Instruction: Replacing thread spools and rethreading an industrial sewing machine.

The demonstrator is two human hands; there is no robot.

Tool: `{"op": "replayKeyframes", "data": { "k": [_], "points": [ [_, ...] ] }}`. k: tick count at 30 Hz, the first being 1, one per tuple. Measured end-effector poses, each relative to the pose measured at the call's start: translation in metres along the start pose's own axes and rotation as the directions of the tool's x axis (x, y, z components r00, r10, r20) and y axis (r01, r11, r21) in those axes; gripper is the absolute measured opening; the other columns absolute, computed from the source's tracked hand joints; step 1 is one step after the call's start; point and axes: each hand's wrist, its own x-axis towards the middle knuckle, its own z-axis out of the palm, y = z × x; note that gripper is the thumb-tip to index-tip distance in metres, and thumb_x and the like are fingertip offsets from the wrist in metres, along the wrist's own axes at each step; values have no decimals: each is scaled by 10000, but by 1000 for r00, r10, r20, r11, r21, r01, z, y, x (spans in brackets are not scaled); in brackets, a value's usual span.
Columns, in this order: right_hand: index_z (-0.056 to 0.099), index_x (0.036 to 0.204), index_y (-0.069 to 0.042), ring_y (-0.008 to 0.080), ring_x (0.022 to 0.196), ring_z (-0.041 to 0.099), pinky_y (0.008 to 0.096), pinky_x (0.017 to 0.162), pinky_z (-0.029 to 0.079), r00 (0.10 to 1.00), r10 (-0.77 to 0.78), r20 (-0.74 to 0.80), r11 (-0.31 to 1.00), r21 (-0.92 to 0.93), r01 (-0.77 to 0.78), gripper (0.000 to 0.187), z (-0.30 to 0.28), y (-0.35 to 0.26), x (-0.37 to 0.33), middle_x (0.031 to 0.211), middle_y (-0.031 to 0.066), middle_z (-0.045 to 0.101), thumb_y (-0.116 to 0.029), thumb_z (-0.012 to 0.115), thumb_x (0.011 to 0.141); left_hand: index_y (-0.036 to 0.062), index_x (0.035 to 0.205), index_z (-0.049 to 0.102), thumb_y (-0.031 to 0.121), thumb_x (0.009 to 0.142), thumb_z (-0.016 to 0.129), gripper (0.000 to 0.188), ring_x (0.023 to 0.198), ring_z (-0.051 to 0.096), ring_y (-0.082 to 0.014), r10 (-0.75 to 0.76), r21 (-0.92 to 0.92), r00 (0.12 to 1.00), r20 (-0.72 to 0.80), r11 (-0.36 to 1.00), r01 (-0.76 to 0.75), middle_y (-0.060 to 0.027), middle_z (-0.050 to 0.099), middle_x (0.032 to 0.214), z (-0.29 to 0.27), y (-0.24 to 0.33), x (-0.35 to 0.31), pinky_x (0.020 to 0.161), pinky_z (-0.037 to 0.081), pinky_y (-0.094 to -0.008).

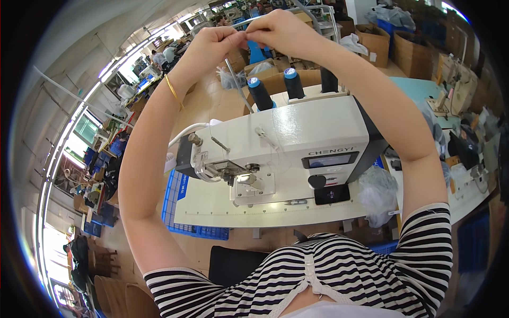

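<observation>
Both arms reach up and forward over a white industrial sewing machine [302, 124]. My left hand [216, 44] and my right hand [278, 33] meet fingertip to fingertip near the thread stand's metal rod [238, 85]. Each hand is closed in a pinch; whatever lies between the fingers is too small to make out. Below them, behind the machine head, stand a black thread cone [260, 95] and a second black cone [293, 85], both blue-topped. A third dark cone [328, 81] is partly hidden by my right arm. The needle area [241, 182] is at the machine's left end.
On the pale machine table [212, 211] lie a black phone [332, 194] and small thread snips [296, 202]. A clear plastic bag [377, 196] sits at the right. A blue crate [199, 232] shows under the left edge. Cardboard boxes [374, 43] stand farther back; people work in the distance.
</observation>
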Motion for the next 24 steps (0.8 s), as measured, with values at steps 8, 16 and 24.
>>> {"op": "replayKeyframes", "data": {
  "k": [8,16,24],
  "points": [
    [680,1086,-66,138,1014,616,281,883,479,956,256,141,645,712,-278,277,0,35,2,1060,63,676,-279,544,974,36,960,663,215,937,611,188,565,414,-38,-157,-546,984,-83,834,87,61,496,657,-1,-39,9,524,322,-184],
    [708,961,-31,167,955,665,273,820,515,964,184,-192,514,855,72,188,38,25,20,1166,122,658,-176,625,876,14,899,660,194,885,683,183,524,493,-56,-179,-610,930,-321,790,-59,19,566,624,39,-39,25,471,365,-202],
    [686,880,-27,303,942,641,370,817,513,906,-164,-390,986,-51,157,173,60,16,19,1147,95,644,-162,579,878,59,930,715,204,839,637,187,708,692,-224,115,110,835,-538,992,-65,-139,694,764,31,-57,29,679,520,-323]
  ]
}}
